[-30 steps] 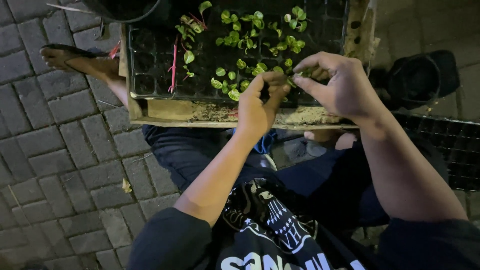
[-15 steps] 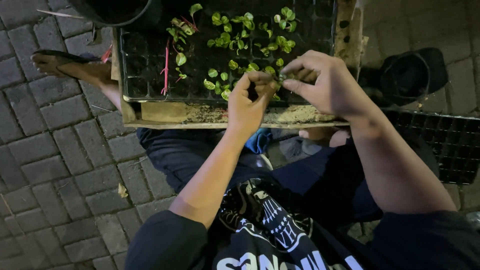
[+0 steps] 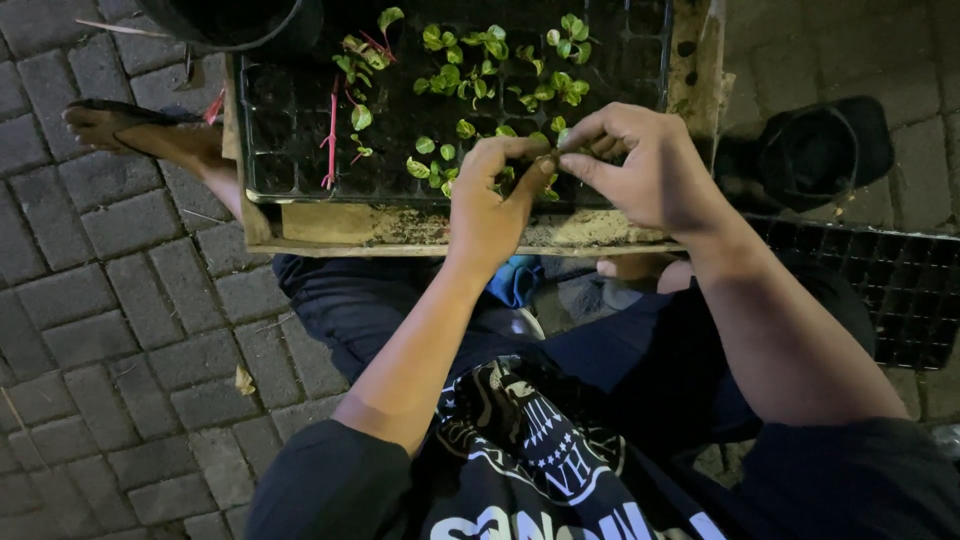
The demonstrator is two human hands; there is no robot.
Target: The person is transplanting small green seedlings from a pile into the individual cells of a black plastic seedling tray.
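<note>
Seated on grey paving bricks (image 3: 110, 330), I have my dark printed shirt (image 3: 540, 470) and dark trousers (image 3: 370, 305) nearest the lens, both forearms reaching forward over my lap. My left hand (image 3: 490, 205) and my right hand (image 3: 640, 170) meet over the near edge of a black seedling tray (image 3: 290, 150), which rests on a soiled wooden board (image 3: 400, 228). The fingertips of both hands are pressed together in a shared pinch, thumb and forefinger of each closing on a small green seedling (image 3: 556, 148) (its root end is hidden, so I cannot tell which way its stem runs). The seedling sits right between the two pinches, just above the tray's near-right cells; the right hand covers it from the right side and slightly beyond, the left comes at it from below and to the left, and neither is clearly nearer.

Beyond my fingers, green sprouts (image 3: 470, 75) fill the tray's middle cells, and red-stemmed seedlings (image 3: 335, 130) lean at their left. A bare foot in a sandal (image 3: 140, 130) lies left of the tray. A black pot (image 3: 820, 150) sits at right, with an empty cell tray (image 3: 900, 290) beside it, and a dark container's rim (image 3: 235, 25) shows at the far edge.
</note>
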